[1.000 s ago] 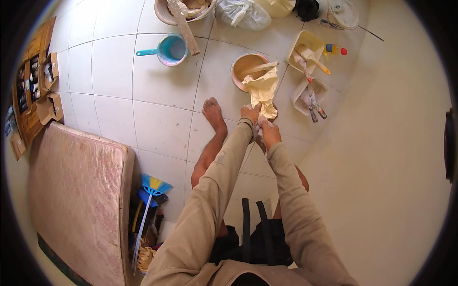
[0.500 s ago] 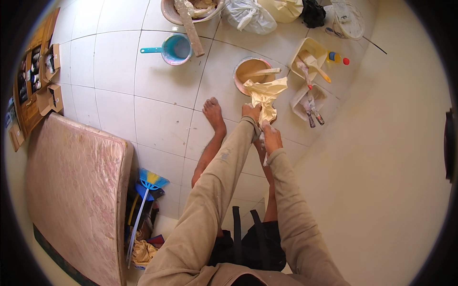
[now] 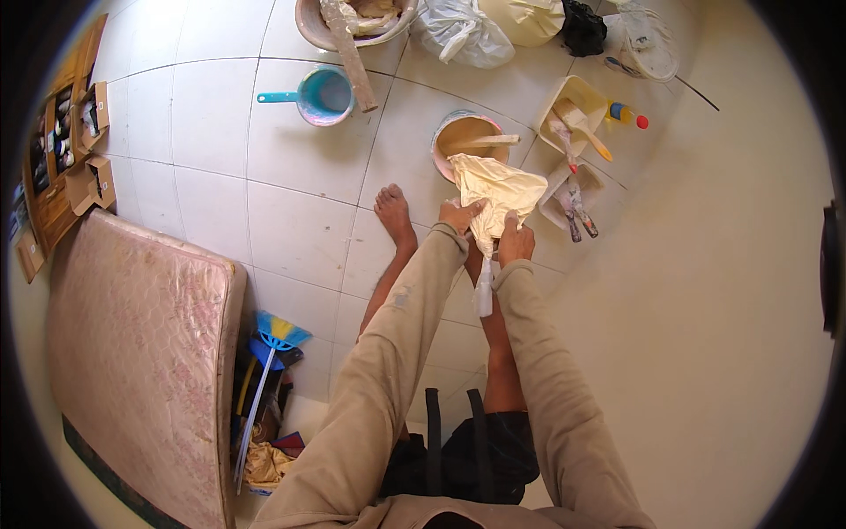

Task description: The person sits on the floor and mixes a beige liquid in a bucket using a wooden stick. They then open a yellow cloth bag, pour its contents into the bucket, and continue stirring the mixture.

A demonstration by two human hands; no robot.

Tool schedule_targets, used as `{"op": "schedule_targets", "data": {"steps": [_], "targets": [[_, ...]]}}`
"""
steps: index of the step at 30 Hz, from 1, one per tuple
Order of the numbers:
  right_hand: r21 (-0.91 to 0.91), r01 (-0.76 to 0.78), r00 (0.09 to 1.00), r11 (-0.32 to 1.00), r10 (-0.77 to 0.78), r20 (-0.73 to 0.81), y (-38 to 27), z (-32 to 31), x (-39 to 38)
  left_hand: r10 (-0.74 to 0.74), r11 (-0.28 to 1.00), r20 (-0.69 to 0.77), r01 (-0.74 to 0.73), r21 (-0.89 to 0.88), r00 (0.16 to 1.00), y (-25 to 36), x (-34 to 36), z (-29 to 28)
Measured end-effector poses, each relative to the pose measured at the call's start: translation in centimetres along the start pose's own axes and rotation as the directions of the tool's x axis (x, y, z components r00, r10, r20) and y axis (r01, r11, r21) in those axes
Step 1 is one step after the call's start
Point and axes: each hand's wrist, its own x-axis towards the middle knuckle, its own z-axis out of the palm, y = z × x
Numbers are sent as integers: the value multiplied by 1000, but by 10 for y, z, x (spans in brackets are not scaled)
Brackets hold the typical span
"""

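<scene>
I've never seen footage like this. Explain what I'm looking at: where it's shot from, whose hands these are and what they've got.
There is no machine here, just a person's own bare hands. The camera is worn on the head and looks down; its wide fisheye lens bends straight edges and darkens the corners.

The left hand and right hand both grip a crumpled pale yellow sheet, perhaps a bag; I can't tell which.

Beyond it, on the tiled floor, stands a bucket with a stick in it. To the bucket's left is a blue pot with a handle; to its right are two trays holding brushes. A pinkish mattress leans at far left.
</scene>
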Motion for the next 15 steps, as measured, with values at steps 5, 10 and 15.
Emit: {"op": "schedule_targets", "data": {"steps": [5,10,15], "targets": [[216,-273,957,937,243,156,-31,-12,-19,-54,996,-194,40,-77,979,-5,11,-16],[357,-286,942,889,193,273,-3,0,-19,-95,979,-76,79,-187,993,-39,39,-47],[444,-516,823,733,280,495,-39,-7,-39,-174,977,75,182,-110,982,-23,25,-45]]}}
